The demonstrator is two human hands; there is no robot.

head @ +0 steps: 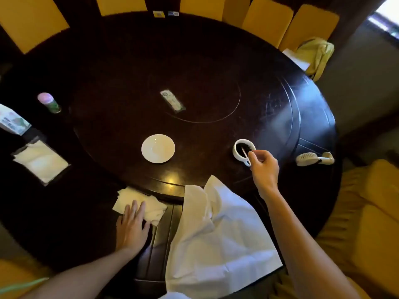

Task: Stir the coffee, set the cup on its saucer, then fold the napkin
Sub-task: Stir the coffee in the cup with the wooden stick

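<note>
Head view looks down on a dark round table (121, 67) ringed by yellow chairs. Far left, a pink-capped bottle (48, 102) stands upright, with a stack of white tissues (41, 161) nearer the edge. The left hand (132, 226) lies flat, fingers spread and grasping nothing, its fingertips resting on a small crumpled napkin (140, 205) at the near rim. Beyond it the empty white saucer (158, 148) sits alone, well apart from the cup. A large white cloth (218, 238) drapes over the near edge between the arms. To the right, the right hand (264, 167) pinches a thin stirrer (245, 154) whose tip dips into the dark coffee in the white cup (243, 150), which stands directly on the table. Farther right lies a small handheld fan (314, 159).
</note>
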